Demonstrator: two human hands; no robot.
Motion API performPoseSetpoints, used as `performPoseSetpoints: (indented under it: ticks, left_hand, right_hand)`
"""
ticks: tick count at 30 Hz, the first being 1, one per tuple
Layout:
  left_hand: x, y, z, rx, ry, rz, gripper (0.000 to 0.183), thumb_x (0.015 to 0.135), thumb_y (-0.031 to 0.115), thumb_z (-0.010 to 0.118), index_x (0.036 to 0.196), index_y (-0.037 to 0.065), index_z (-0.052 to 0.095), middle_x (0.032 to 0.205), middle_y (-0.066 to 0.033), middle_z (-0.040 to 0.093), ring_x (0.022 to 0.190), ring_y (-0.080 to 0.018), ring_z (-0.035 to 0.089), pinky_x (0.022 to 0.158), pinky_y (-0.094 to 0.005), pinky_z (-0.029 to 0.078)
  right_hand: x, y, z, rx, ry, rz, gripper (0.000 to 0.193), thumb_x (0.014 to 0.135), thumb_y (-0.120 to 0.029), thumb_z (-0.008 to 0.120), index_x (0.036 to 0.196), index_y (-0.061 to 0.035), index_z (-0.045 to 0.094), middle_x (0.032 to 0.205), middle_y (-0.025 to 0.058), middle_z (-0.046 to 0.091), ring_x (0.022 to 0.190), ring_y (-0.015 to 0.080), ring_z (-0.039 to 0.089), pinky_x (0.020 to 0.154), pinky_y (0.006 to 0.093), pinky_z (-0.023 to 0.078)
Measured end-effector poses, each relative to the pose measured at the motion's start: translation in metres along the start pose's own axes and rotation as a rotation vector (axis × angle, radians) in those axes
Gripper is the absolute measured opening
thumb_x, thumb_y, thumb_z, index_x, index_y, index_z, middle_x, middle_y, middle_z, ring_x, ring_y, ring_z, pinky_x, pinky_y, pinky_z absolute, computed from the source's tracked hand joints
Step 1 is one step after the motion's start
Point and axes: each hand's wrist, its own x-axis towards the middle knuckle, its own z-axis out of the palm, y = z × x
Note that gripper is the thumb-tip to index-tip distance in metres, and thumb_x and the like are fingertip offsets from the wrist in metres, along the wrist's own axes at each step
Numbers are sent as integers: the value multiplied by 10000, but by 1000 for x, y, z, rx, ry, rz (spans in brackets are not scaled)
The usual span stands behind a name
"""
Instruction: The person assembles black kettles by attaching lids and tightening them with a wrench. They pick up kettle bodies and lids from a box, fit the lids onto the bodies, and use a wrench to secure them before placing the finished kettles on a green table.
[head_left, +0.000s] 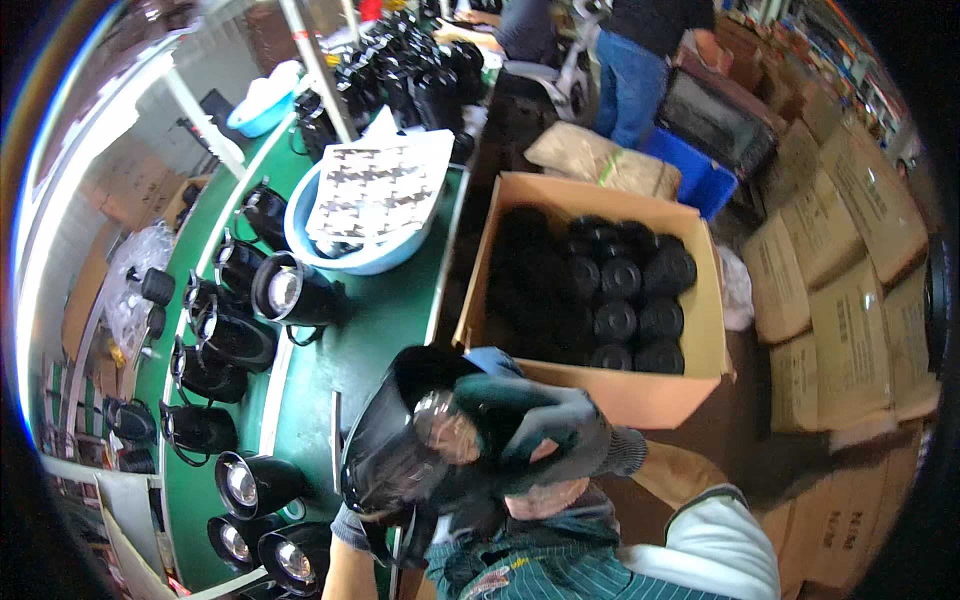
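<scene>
Black jug [385, 455] tilts against the gloved right hand [565, 425]

A white tube light [112, 108] glares far left of the open carton [640, 395], burned out on my remote feed, a rainbow fringe [50, 75] arcing farther out on that side. Shadow drops the carton's left interior to near-black; I make out round black tops [618, 280] only at its right. Near-left of the carton, hard highlights streak a glossy black pitcher [385, 455]; at its near side, the right gloved hand [560, 430] smears into blur. Stacked boxes [850, 320] right of the carton, dimmer, bow with my fisheye; beyond it, a standing person [630, 80] looks soft.
</scene>
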Motion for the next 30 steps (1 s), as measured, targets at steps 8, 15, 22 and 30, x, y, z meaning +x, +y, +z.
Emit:
performPoseSetpoints:
  ticks: [8,15,22,30]
  left_hand:
    - [-16,-62,-49,110,174,-177,371,1011,285,581,1253,8,633,1209,-134,683,1097,-275,675,975,-414,548]
    - [27,-51,-65,156,317,-137,378,1006,271,589,1280,12,617,1244,-136,664,1116,-271,666,988,-413,541]
    - [68,-28,-72,175,403,-131,390,1001,257,598,1307,15,600,1280,-137,644,1135,-268,656,1002,-412,533]
    - [101,-19,-67,186,463,-187,409,994,240,609,1338,19,581,1320,-139,623,1156,-264,645,1017,-410,524]
  right_hand:
    - [-29,-13,34,-297,-245,-121,375,869,-406,731,1100,-138,608,1564,200,413,1453,427,388,1085,685,407]
    - [7,93,-72,-159,196,141,258,919,-188,693,1126,-34,685,1123,107,691,1066,259,663,970,377,514]
    - [-111,349,-221,-851,31,1514,971,928,-515,632,1595,27,181,1608,317,269,1502,427,278,1234,487,247]
    - [-178,480,-216,-1366,67,1669,1010,817,-703,595,1637,-269,195,1666,238,187,1522,485,135,1194,672,79]
